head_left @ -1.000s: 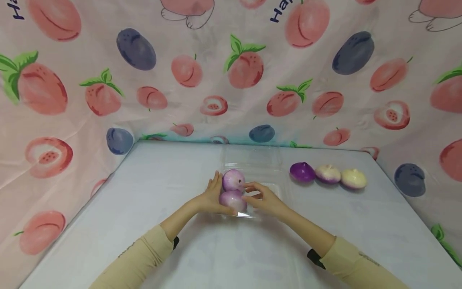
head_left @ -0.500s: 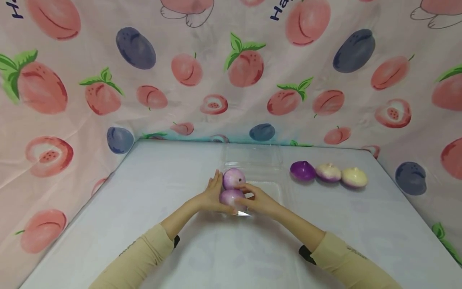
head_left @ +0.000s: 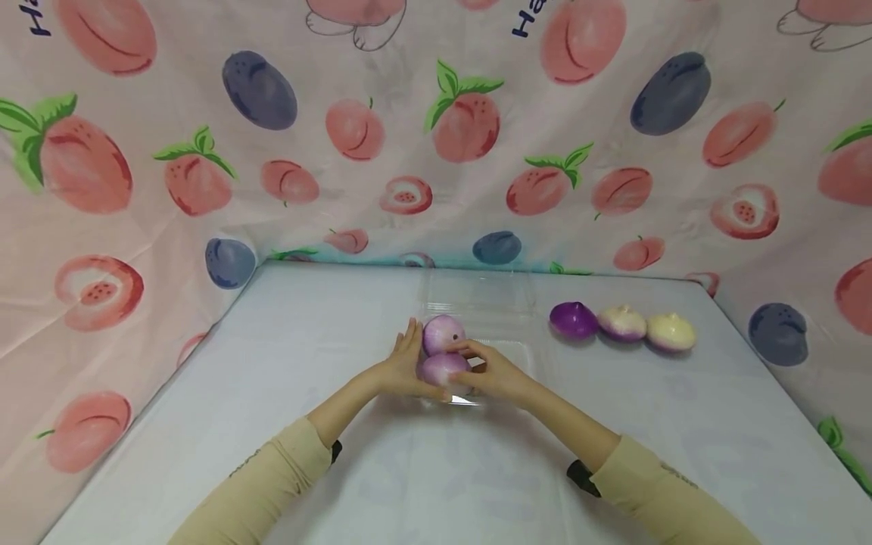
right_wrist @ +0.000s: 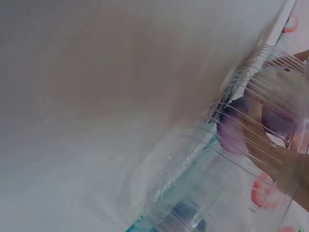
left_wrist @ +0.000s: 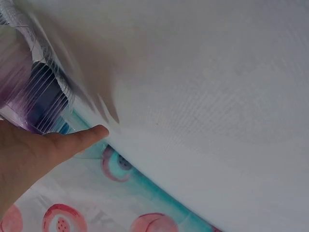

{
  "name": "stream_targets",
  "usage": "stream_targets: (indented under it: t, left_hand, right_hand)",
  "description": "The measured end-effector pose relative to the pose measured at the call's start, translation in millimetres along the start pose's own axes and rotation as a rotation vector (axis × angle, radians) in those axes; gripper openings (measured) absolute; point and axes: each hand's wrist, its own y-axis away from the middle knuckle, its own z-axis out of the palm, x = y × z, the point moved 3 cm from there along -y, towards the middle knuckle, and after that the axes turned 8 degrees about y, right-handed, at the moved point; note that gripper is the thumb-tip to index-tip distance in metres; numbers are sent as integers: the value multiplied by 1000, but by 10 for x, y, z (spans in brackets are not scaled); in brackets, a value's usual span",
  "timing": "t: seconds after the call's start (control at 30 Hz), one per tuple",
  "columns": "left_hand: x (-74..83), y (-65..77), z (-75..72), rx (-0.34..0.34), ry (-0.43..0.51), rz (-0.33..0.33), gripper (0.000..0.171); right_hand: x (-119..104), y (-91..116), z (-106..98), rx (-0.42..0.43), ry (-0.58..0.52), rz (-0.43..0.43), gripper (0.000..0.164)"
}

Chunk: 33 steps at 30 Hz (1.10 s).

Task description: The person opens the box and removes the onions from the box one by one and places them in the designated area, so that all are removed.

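Observation:
Two purple-and-white onions sit in the left half of a clear plastic clamshell box [head_left: 515,352]. The far onion [head_left: 443,334] has a dark spot; the near onion [head_left: 441,369] lies in front of it. My right hand [head_left: 500,376] reaches over the box and holds the near onion between thumb and curved fingers. Along the box's left side stands my left hand [head_left: 400,372], fingers straight and thumb stretched across the front edge. Through the ribbed box wall, the right wrist view shows my right fingers against a purple onion [right_wrist: 231,135].
The box's transparent lid [head_left: 479,291] lies folded back behind it. To the right, a deep purple onion [head_left: 574,321], a white-and-purple onion [head_left: 621,324] and a yellowish onion [head_left: 671,333] sit in a row on the white table [head_left: 306,325]. A peach-print cloth [head_left: 327,212] hangs behind.
My right hand has moved left and taken hold of the near onion. My left hand has stayed at the box's left side.

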Motion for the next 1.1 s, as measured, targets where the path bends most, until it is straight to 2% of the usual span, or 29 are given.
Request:
stream_targets:
  t: [0.1,0.23,0.4,0.6,0.7,0.93,1.1]
  left_hand:
    - [-5,6,7,-7,-6,2,135]
    - [-14,17,7,-2,-10,0,136]
    - [-30,29,-15,1,-15,-13,135]
    - [-54,31,-38,8,-26,-18,134]
    - [-62,39,-34,13,-34,-29,134]
    - [-45,30,-35,18,-74,-42,135]
    - [-4,18,-22,13,-57,-34,135]
  right_hand:
    - [4,45,-37,65,47,21,49]
    - [-8,98,-97,144,90,100,60]
    - [-30,129,-191,180,133,177,68]
    - [-29,215,-313,211,133,232,69]
    - [-23,291,-376,246,135,226,68]
    - [-59,455,-536,325,131,145,66]
    - [-41,563,-615,362,143,105,66]
